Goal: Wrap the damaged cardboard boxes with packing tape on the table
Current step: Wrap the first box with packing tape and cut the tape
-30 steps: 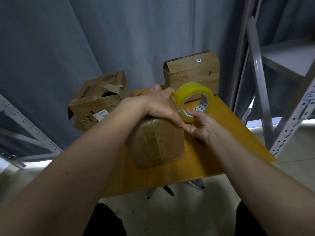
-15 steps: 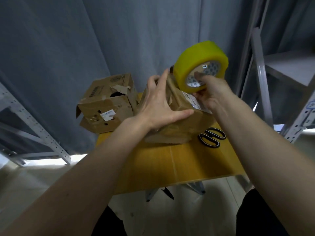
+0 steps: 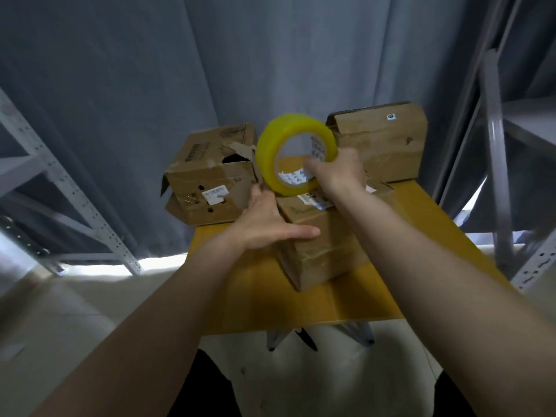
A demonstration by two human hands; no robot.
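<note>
A small taped cardboard box (image 3: pixel 325 251) lies on the yellow table (image 3: pixel 270 302), a white label on its top. My left hand (image 3: pixel 264 224) presses flat on the box's left side, fingers straight and thumb stretched across its top edge. My right hand (image 3: pixel 337 173) grips a yellow roll of packing tape (image 3: pixel 293 153) by its core, holding it above the box's far end. A torn box (image 3: pixel 210 176) with a hole in its top sits at the back left. Another brown box (image 3: pixel 382 139) stands at the back right.
Grey metal shelving uprights stand at the left (image 3: pixel 69 188) and right (image 3: pixel 496 164) of the table. A grey curtain (image 3: pixel 240 55) hangs behind. Folding table legs (image 3: pixel 301 338) show below the front edge, over a pale floor.
The roll has come down from high up to just above the box's far end. The box, lifted and tilted before, now lies lower on the table. The scissors are no longer visible.
</note>
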